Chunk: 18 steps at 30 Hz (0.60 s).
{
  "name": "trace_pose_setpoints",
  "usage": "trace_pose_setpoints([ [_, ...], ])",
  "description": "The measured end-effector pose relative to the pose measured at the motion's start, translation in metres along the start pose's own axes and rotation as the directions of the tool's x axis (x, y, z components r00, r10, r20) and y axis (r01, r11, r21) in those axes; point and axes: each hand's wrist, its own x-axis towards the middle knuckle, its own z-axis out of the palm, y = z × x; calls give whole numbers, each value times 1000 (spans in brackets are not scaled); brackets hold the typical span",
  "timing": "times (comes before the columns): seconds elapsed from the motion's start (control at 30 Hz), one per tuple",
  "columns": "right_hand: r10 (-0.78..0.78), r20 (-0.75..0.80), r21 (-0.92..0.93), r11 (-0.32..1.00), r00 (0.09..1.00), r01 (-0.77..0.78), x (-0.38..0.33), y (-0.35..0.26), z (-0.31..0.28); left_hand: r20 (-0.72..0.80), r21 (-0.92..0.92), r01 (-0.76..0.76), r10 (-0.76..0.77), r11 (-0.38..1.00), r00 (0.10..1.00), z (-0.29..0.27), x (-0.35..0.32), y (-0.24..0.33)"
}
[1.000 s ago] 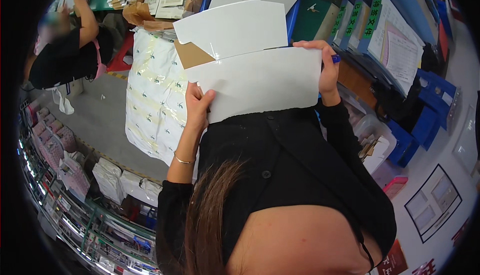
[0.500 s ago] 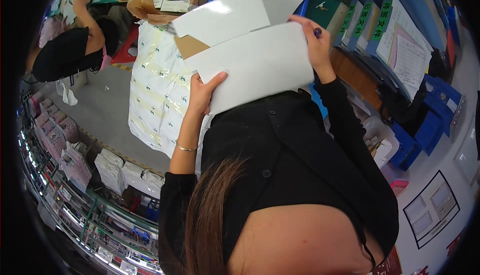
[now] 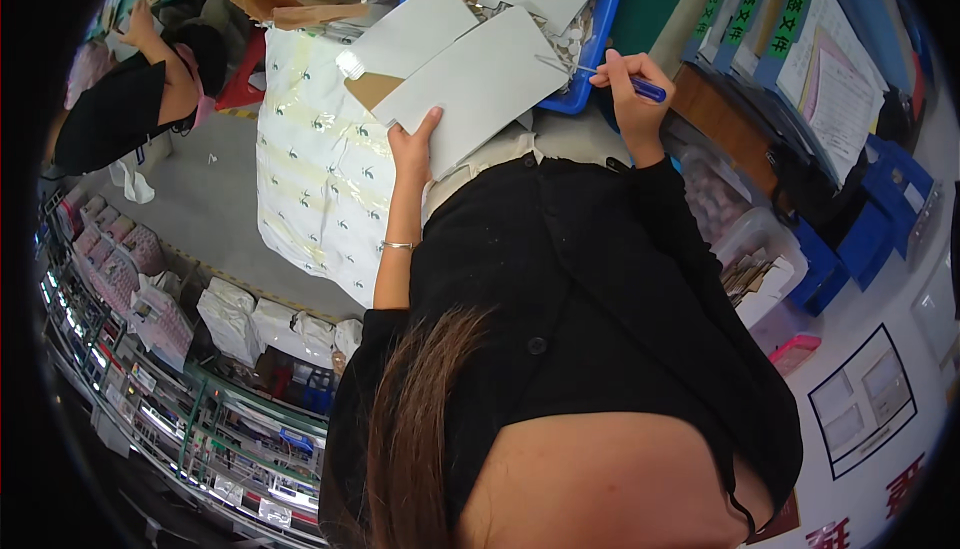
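Cluttered packing room: left hand (image 3: pixel 415 144) grips the white cardboard sheet (image 3: pixel 480 84); beside it, right hand (image 3: pixel 625 84) grasps a blue-handled tool (image 3: pixel 625 79), sheet not yet worked.

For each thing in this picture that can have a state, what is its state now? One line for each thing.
left hand: holds the lower edge of the white card sheet
white card sheet: lifted, flat, tilted
right hand: closed on the blue pen
blue pen: held, tip pointing toward the sheet
blue tray: open, holds white sheets
large printed bag: full, taped shut
bracelet: on the left wrist
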Motion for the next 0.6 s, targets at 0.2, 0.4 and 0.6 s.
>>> trace_pose_setpoints([
  [0.2,-106,6,-165,981,994,106,2,19,3,-13,25,29,-29,999,1000,4,0,1],
  [0.4,-145,-24,-150,979,989,140,4,23,11,-18,28,22,-22,999,1000,4,-1,-1],
  [0.6,-183,97,-275,940,978,203,11,39,18,-6,35,-46,46,998,999,3,1,-3],
])
